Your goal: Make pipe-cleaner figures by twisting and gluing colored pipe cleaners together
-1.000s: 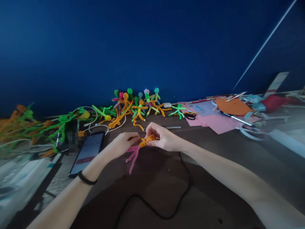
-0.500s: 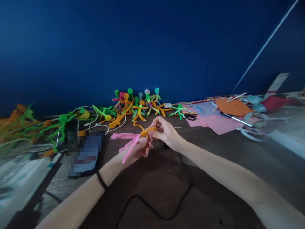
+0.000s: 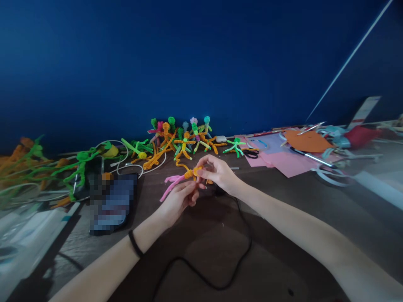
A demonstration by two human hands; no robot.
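Note:
Between my two hands is a pipe-cleaner figure (image 3: 189,173), with an orange coiled body and pink strands that stick out to the lower left. A loose orange end curls up from it toward the back. My right hand (image 3: 217,173) pinches the orange part from the right, thumb and fingers closed. From below, my left hand (image 3: 181,198) has its fingertips closed at the figure's lower side, partly hiding the orange coil. Behind the hands stand several finished-looking pipe-cleaner figures (image 3: 185,143) in orange, green and other colours, close to the blue wall.
At left lie a phone (image 3: 115,203), white cables and green and orange pipe cleaners (image 3: 82,165). Pink paper (image 3: 288,163), black-handled scissors (image 3: 251,153), an orange sheet (image 3: 308,141) and a pen (image 3: 313,158) lie at right. A black cable (image 3: 217,288) loops across the front.
The figure has turned in my hands, and its pink strands now reach less far left. My left hand has shifted slightly, its fingertips closer to my right hand.

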